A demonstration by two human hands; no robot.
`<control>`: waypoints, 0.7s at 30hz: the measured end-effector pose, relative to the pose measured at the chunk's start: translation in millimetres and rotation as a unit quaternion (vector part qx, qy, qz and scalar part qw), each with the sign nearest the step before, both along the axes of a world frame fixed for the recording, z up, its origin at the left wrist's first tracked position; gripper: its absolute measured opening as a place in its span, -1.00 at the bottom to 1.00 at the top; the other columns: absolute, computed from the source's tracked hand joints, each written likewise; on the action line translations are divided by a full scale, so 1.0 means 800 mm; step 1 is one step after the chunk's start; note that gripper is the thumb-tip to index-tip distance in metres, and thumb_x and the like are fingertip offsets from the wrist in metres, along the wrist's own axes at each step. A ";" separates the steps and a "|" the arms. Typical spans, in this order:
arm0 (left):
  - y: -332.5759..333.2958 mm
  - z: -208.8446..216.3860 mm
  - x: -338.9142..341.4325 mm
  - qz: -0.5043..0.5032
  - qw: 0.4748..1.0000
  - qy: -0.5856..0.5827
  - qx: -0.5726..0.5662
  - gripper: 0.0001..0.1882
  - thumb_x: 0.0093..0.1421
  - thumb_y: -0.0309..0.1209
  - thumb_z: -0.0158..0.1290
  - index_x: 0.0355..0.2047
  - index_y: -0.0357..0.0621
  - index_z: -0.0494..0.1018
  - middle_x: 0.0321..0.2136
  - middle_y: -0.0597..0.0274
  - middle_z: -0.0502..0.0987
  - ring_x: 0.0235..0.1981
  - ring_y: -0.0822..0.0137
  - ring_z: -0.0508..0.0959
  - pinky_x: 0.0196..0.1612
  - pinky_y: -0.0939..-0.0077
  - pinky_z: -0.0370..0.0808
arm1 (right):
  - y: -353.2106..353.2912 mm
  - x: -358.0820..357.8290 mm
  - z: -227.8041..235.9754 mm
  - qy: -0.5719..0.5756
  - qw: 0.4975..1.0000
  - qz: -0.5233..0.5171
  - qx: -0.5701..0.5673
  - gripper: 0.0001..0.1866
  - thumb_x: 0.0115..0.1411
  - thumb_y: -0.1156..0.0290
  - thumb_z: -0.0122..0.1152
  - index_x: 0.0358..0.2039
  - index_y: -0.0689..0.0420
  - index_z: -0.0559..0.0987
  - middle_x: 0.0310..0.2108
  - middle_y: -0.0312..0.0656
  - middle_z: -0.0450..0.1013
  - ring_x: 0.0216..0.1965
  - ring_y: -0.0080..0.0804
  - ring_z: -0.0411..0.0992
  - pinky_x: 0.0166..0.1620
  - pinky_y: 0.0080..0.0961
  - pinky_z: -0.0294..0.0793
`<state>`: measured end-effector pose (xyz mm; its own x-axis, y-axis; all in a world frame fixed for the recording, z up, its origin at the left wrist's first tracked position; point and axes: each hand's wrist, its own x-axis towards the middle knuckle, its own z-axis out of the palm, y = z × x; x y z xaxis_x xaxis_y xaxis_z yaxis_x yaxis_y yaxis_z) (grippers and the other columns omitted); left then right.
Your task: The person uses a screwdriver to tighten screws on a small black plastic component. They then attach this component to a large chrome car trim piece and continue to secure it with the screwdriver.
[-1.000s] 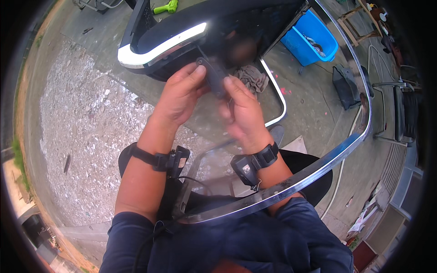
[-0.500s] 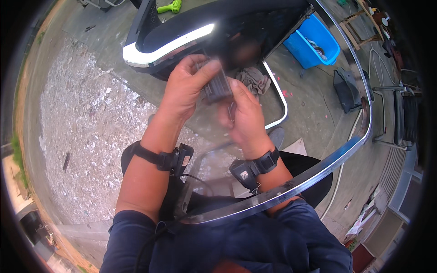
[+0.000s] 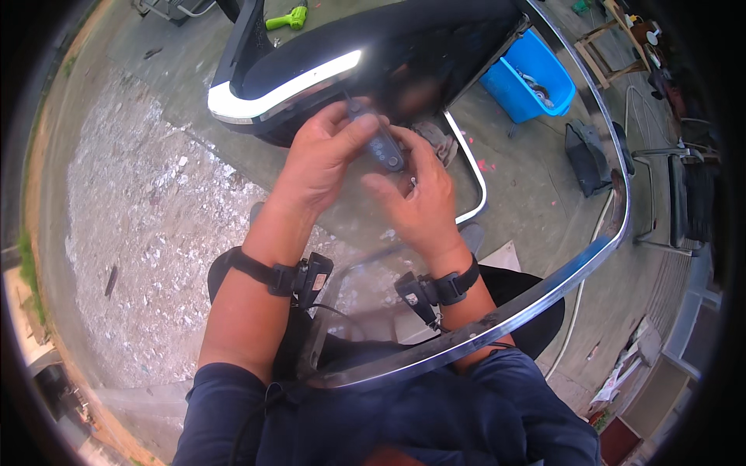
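Both hands meet in front of me on a small dark oblong part [image 3: 381, 144]. My left hand [image 3: 322, 155] pinches its upper end between thumb and fingers. My right hand [image 3: 420, 194] grips its lower end, with a small metal piece showing by the fingertips. Just beyond the hands lies a large black panel with a white strip [image 3: 311, 78]. A curved transparent shield with a chrome rim [image 3: 559, 279] rests across my lap, and both forearms reach over it. Each wrist wears a black strap.
A blue plastic bin [image 3: 536, 78] with bits inside stands at the upper right on the concrete. A green power tool [image 3: 287, 17] lies at the top. A black bag [image 3: 590, 155] and metal chair frames [image 3: 684, 194] stand at right. Rough gravelly concrete [image 3: 132, 217] spreads left.
The hands have turned the small dark part and shifted their grip: my left thumb now sits on its top end and my right fingers lower down. The view tilted slightly.
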<state>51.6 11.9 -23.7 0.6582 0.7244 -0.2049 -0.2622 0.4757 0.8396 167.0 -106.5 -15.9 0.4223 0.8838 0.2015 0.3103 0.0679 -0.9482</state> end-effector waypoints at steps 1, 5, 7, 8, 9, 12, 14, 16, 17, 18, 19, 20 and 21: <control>-0.002 0.002 0.001 0.006 1.000 0.007 0.000 -0.47 0.26 -0.25 0.19 0.12 -0.26 0.33 -0.09 0.06 0.57 -0.10 0.29 0.59 0.01 0.37 0.52 | -0.001 0.001 0.002 -0.090 0.996 -0.011 0.007 -0.49 0.28 0.13 0.21 0.12 0.19 0.43 -0.27 -0.03 0.56 -0.37 -0.29 0.55 -0.26 -0.44 0.53; -0.004 0.005 0.002 -0.021 1.000 0.000 0.015 -0.48 0.28 -0.18 0.16 0.11 -0.26 0.35 -0.11 0.10 0.57 -0.08 0.31 0.58 0.07 0.34 0.46 | 0.002 0.007 -0.015 0.052 0.999 -0.010 -0.004 -0.57 0.34 0.07 0.11 -0.01 0.19 0.49 -0.33 -0.10 0.56 -0.50 -0.32 0.51 -0.42 -0.51 0.47; -0.005 0.007 0.000 -0.026 1.000 -0.001 0.011 -0.48 0.29 -0.18 0.13 0.13 -0.26 0.34 -0.04 0.07 0.55 0.00 0.28 0.55 0.14 0.28 0.41 | 0.000 0.006 -0.008 0.323 0.938 0.040 -0.118 -0.57 0.40 0.02 -0.03 -0.07 0.17 0.48 -0.38 -0.11 0.54 -0.64 -0.39 0.43 -0.57 -0.58 0.36; -0.007 0.006 0.000 -0.025 1.000 -0.003 0.002 -0.48 0.29 -0.19 0.13 0.13 -0.26 0.33 -0.01 0.06 0.54 0.01 0.26 0.54 0.15 0.27 0.41 | 0.000 0.005 -0.008 0.424 0.897 0.042 -0.115 -0.54 0.42 -0.02 -0.10 -0.08 0.16 0.48 -0.41 -0.12 0.53 -0.68 -0.42 0.37 -0.62 -0.60 0.29; -0.005 0.004 -0.001 -0.023 1.000 -0.004 -0.005 -0.48 0.30 -0.21 0.12 0.14 -0.26 0.33 0.01 0.05 0.53 0.03 0.25 0.53 0.16 0.27 0.40 | 0.002 0.002 -0.010 0.521 0.845 0.046 -0.110 -0.51 0.43 -0.05 -0.17 -0.09 0.15 0.47 -0.44 -0.13 0.51 -0.72 -0.45 0.31 -0.66 -0.63 0.21; -0.005 -0.001 -0.002 -0.017 0.998 -0.037 -0.039 -0.52 0.32 -0.26 0.09 0.15 -0.25 0.32 0.06 -0.01 0.50 0.06 0.21 0.51 0.15 0.26 0.41 | 0.004 -0.002 -0.020 0.691 0.714 0.076 -0.089 -0.43 0.43 -0.13 -0.29 -0.05 0.14 0.44 -0.50 -0.13 0.48 -0.76 -0.48 0.24 -0.69 -0.66 0.14; -0.005 -0.002 -0.004 -0.014 0.997 -0.053 -0.061 -0.54 0.31 -0.29 0.11 0.14 -0.24 0.34 0.01 0.05 0.52 0.02 0.27 0.52 0.10 0.31 0.44 | 0.004 -0.003 -0.019 0.760 0.637 0.088 -0.096 -0.37 0.42 -0.18 -0.36 -0.06 0.14 0.45 -0.53 -0.15 0.45 -0.76 -0.50 0.21 -0.69 -0.67 0.13; 0.000 -0.010 -0.005 -0.026 0.997 -0.034 -0.061 -0.54 0.29 -0.31 0.14 0.13 -0.25 0.35 -0.05 0.13 0.53 -0.05 0.33 0.53 0.05 0.36 0.46 | 0.001 -0.003 -0.029 0.736 0.656 0.119 -0.120 -0.36 0.41 -0.21 -0.31 -0.07 0.14 0.47 -0.54 -0.17 0.45 -0.75 -0.50 0.21 -0.68 -0.67 0.12; 0.003 -0.013 -0.006 -0.031 0.997 -0.025 -0.061 -0.54 0.29 -0.32 0.15 0.12 -0.25 0.35 -0.09 0.17 0.54 -0.08 0.36 0.53 0.02 0.38 0.47 | 0.000 -0.002 -0.033 0.723 0.665 0.134 -0.131 -0.35 0.40 -0.22 -0.29 -0.07 0.14 0.48 -0.54 -0.19 0.45 -0.74 -0.51 0.21 -0.68 -0.67 0.11; 0.002 -0.006 -0.006 -0.032 0.997 -0.010 -0.075 -0.53 0.25 -0.32 0.20 0.10 -0.25 0.37 -0.17 0.27 0.53 -0.17 0.44 0.53 -0.07 0.48 0.49 | -0.003 -0.001 -0.034 0.665 0.722 0.108 -0.158 -0.40 0.40 -0.17 -0.24 -0.06 0.15 0.49 -0.48 -0.19 0.46 -0.71 -0.53 0.24 -0.66 -0.67 0.14; 0.001 -0.004 -0.005 -0.012 0.998 0.014 -0.053 -0.53 0.24 -0.32 0.22 0.08 -0.25 0.38 -0.18 0.26 0.54 -0.18 0.43 0.53 -0.09 0.50 0.49 | -0.005 -0.001 -0.035 0.600 0.774 0.080 -0.184 -0.44 0.41 -0.12 -0.19 -0.06 0.15 0.50 -0.43 -0.20 0.48 -0.68 -0.54 0.28 -0.65 -0.67 0.18; 0.001 -0.003 -0.002 0.008 0.999 0.039 -0.032 -0.52 0.23 -0.31 0.23 0.07 -0.26 0.38 -0.18 0.26 0.54 -0.19 0.43 0.54 -0.11 0.52 0.49 | -0.005 -0.002 -0.035 0.531 0.820 0.052 -0.207 -0.48 0.41 -0.07 -0.14 -0.05 0.16 0.51 -0.38 -0.21 0.50 -0.65 -0.56 0.32 -0.64 -0.67 0.21; -0.002 -0.004 -0.002 0.029 0.997 0.064 -0.013 -0.52 0.22 -0.30 0.25 0.06 -0.26 0.39 -0.19 0.25 0.54 -0.21 0.43 0.55 -0.13 0.54 0.49 | -0.005 -0.005 -0.030 0.420 0.887 0.034 -0.188 -0.49 0.40 -0.05 -0.09 -0.06 0.18 0.51 -0.39 -0.20 0.51 -0.64 -0.58 0.33 -0.61 -0.66 0.23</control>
<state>50.0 10.5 -27.3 0.5830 0.7536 -0.3035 -0.1815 0.4849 0.8555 163.2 -110.3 -40.1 0.2279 0.8511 -0.4729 -0.5087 -0.3100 -0.8032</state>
